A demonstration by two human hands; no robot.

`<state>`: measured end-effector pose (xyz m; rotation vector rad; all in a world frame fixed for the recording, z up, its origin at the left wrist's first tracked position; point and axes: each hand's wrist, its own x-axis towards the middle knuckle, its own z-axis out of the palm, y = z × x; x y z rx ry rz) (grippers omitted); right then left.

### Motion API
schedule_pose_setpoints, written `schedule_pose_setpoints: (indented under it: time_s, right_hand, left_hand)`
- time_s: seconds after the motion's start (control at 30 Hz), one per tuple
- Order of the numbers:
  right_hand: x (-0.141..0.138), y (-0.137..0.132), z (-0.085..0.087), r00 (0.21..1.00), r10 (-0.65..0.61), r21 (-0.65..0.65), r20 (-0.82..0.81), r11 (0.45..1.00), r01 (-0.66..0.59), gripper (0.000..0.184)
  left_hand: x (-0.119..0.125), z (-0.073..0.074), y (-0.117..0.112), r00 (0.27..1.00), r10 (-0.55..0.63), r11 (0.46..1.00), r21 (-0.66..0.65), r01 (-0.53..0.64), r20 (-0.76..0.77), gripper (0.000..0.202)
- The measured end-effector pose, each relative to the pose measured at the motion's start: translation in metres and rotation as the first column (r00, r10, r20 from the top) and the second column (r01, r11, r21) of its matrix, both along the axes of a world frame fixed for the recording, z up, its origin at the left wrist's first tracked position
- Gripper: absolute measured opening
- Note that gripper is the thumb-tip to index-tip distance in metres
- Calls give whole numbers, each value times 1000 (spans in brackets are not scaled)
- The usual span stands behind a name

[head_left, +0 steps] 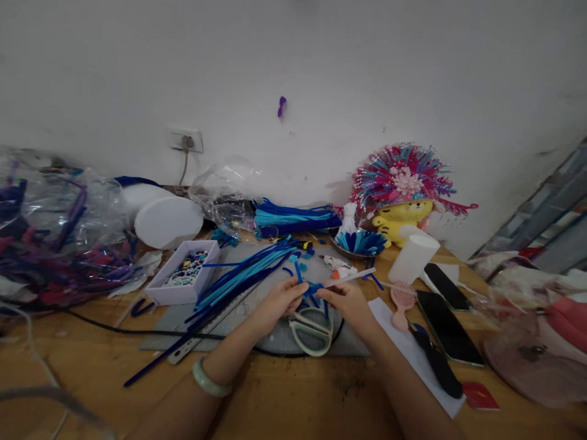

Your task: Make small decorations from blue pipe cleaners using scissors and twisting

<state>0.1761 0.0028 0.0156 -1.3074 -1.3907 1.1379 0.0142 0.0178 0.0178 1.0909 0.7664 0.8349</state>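
Blue fuzzy stems (313, 289) sit pinched in left hand (280, 301) and right hand (351, 304).

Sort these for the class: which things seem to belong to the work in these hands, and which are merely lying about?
Likely part of it:
blue fuzzy piece being held
blue stems
scissors
apparent glue gun

Probably just lying about:
nearer phone
pink hairbrush
yellow plush toy

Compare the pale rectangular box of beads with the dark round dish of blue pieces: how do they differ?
The box is straight-sided, whereas the dish has a curved rim. The box's beads lie below its edge; the dish's blue pieces rise above its rim. Both are open at the top.
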Motion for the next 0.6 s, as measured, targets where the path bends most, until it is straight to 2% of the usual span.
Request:
schedule_pose_setpoints:
  time_s: [0.17,0.33,0.6]
  right_hand:
    - [-3,0,-1,997,-25,-6,-72,1000,25,24]
    - [-7,-4,5,989,-14,-33,-150,999,9,21]
    - [-6,-3,2,986,-21,-37,-163,999,15,20]
  left_hand:
    - [2,-1,-2,997,53,999,-1,-53,58,30]
    - [1,-5,-1,992,38,999,-25,-35,119,28]
    - [1,0,-5,980,47,998,-39,-40,195,27]
